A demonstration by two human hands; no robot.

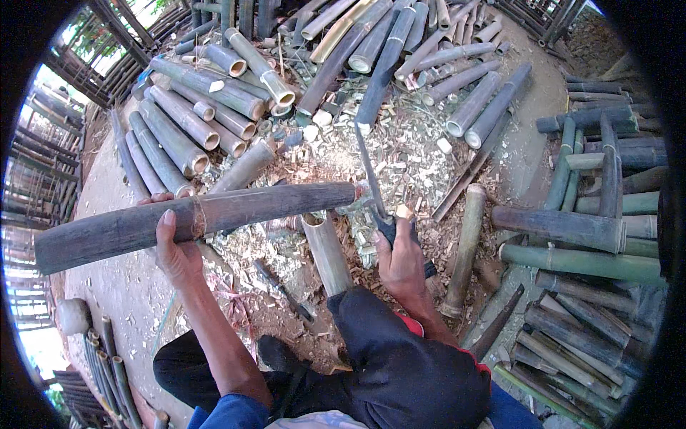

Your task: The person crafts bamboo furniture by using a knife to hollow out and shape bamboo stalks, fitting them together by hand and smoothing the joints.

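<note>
Bamboo pole [271, 207] held level, knife [367, 164] by its end

And it's a firm left hand [176, 261] on show, curled from below around the dark pole, thumb on the near face, fingertips just peeping over the far edge! That grip sits well back from the right end, presumably keeping fingers clear of the blade, with length out both sides, perhaps for balance. Across from it, the right hand [401, 264] is closed round the knife's handle, blade pointing up and away, just beside the pole's end; whether they touch, I cannot tell. Below, a pale bamboo tube [331, 261] leans by the right knee [364, 307], open end up, perhaps handy as a prop. Wood chips [421, 171] lie thick all around, a slim dark tool [276, 282] among them. Beyond, cut tubes [171, 139] lie side by side, likely grouped to leave working room.
</note>
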